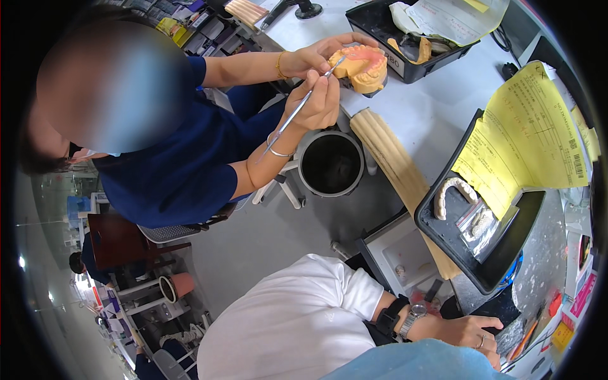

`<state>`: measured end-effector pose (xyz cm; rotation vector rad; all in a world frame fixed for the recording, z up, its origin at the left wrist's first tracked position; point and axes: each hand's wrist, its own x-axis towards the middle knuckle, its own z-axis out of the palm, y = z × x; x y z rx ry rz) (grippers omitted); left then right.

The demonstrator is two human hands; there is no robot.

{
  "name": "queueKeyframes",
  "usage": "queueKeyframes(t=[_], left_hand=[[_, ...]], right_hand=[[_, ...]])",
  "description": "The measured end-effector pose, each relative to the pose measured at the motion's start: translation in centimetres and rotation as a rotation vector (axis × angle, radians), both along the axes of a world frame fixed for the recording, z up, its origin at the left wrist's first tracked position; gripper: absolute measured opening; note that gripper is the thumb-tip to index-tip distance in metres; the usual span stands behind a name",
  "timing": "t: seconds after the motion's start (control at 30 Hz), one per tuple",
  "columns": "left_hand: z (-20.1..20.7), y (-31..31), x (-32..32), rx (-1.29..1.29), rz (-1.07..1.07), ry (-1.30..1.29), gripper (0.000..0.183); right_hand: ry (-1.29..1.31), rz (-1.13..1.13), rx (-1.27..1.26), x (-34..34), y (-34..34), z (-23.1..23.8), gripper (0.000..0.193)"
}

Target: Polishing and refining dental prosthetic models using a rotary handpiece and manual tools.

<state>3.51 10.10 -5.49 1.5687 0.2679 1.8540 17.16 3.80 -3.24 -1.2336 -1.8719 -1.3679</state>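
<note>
My left hand (pixel 470 335), with a ring, a watch and a black wrist strap, lies low over the grey worktop at lower right. One finger is stretched out and the others bend down, with nothing seen in them. Beside it are a dark cloth-like piece (pixel 497 309) and an orange-handled tool (pixel 524 341). My right hand is out of view. Across from me, a co-worker in dark blue holds a yellow dental model (pixel 368 77) with a pink base and teeth. The co-worker's other hand holds a thin metal dental instrument (pixel 294 114) against it.
A black tray (pixel 465 253) holds a white dental arch (pixel 453 195), a clear bag (pixel 481 231) and a yellow slip (pixel 529 126). Another black tray (pixel 405 66) stands at the far side. A bin (pixel 304 180) and an open drawer (pixel 405 250) are below the worktop.
</note>
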Motion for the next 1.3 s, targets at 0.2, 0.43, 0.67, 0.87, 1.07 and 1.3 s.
queueKeyframes(t=[0.2, 0.43, 0.67, 0.87, 1.07, 1.3], left_hand=[[0.1, -0.2, 0.0, -0.011, 0.007, 0.023, 0.017], [0.3, -0.7, 0.1, -0.053, 0.038, 0.018, 0.017], [0.3, -0.5, -0.2, -0.033, 0.022, 0.050, 0.017], [0.4, -0.6, -0.1, -0.039, 0.000, 0.046, 0.019], [0.3, -0.7, -0.1, -0.041, 0.000, 0.052, 0.019], [0.7, -0.1, -0.6, 0.003, -0.027, 0.031, 0.018]], right_hand=[[0.270, 0.107, -0.051, 0.3, -0.3, -1.0, 0.025], [0.661, 0.244, -0.202, -0.2, -0.5, -0.7, 0.029], [0.373, 0.019, -0.083, -0.2, -1.1, -1.2, 0.036], [0.763, 0.194, -0.196, -2.2, -0.1, -0.1, 0.037], [0.762, 0.155, -0.218, -2.1, -0.4, 0.0, 0.037], [0.386, 0.037, -0.103, -0.3, -0.6, -0.9, 0.035]])
